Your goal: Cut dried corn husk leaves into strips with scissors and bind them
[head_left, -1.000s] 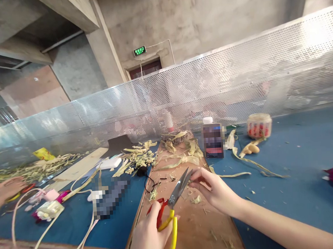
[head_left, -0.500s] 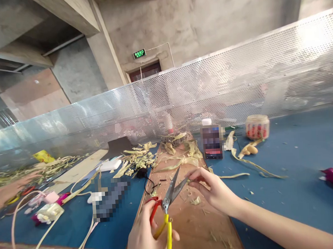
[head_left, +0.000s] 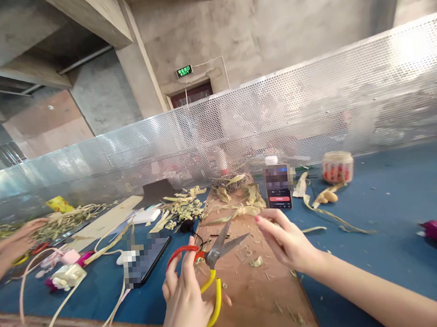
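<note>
The left hand (head_left: 189, 296) grips the scissors (head_left: 212, 258) above the brown board (head_left: 264, 299), near the counter's (head_left: 361, 268) front edge. The blades have opened wider. The right hand (head_left: 290, 243) has moved off them, so nothing shows between; I can't tell if it pinches anything. Dry leaves (head_left: 248, 209) lie toward the back edge.
</note>
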{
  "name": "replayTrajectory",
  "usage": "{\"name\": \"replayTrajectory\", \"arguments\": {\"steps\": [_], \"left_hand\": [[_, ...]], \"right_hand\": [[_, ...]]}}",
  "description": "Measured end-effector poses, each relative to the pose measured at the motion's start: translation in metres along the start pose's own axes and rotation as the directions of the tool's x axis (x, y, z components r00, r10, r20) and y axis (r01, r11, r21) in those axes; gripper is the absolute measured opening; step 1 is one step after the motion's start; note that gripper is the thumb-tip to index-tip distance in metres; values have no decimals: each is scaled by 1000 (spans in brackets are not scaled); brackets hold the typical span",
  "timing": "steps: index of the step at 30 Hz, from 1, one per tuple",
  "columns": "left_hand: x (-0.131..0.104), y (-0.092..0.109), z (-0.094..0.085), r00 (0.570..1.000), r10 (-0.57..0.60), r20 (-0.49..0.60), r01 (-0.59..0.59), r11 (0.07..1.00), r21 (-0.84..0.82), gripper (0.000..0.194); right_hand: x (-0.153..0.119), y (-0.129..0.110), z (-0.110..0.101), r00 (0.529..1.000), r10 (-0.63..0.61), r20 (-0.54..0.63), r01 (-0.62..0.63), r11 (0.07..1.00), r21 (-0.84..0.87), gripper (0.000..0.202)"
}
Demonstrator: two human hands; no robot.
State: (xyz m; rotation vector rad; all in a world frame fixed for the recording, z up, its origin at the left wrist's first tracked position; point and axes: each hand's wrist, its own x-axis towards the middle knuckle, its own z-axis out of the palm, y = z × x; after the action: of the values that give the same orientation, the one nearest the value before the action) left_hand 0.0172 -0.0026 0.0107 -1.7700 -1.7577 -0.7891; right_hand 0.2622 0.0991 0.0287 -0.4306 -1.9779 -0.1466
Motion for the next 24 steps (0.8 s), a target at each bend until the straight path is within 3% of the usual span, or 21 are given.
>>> {"name": "replayTrajectory", "arguments": {"steps": [3,6,8,12,15,18,24], "left_hand": [[-4,-2,9,999,20,51,-25,996,91,72],[-6,-3,12,997,39,74,-47,992,118,72],[-6,-2,11,996,42,74,-52,989,136,68],[-6,-2,7,996,17,84,-29,989,144,66],[-7,-1,5,996,19,89,-30,991,131,66],[-7,-1,3,998,14,69,-24,991,135,62],[-10,-5,2,999,1,52,-9,988,152,65]], "right_hand": [[0,10,-5,964,-170,202,220,941,-258,67],[2,12,-4,896,-206,394,357,862,-359,64],[5,10,-3,871,-185,455,389,825,-410,58],[8,6,-2,894,-146,424,366,785,-501,56],[7,3,-1,877,-174,447,400,781,-480,66],[4,6,1,870,-153,469,397,780,-483,63],[0,20,-4,909,-60,413,281,820,-499,75]]}}
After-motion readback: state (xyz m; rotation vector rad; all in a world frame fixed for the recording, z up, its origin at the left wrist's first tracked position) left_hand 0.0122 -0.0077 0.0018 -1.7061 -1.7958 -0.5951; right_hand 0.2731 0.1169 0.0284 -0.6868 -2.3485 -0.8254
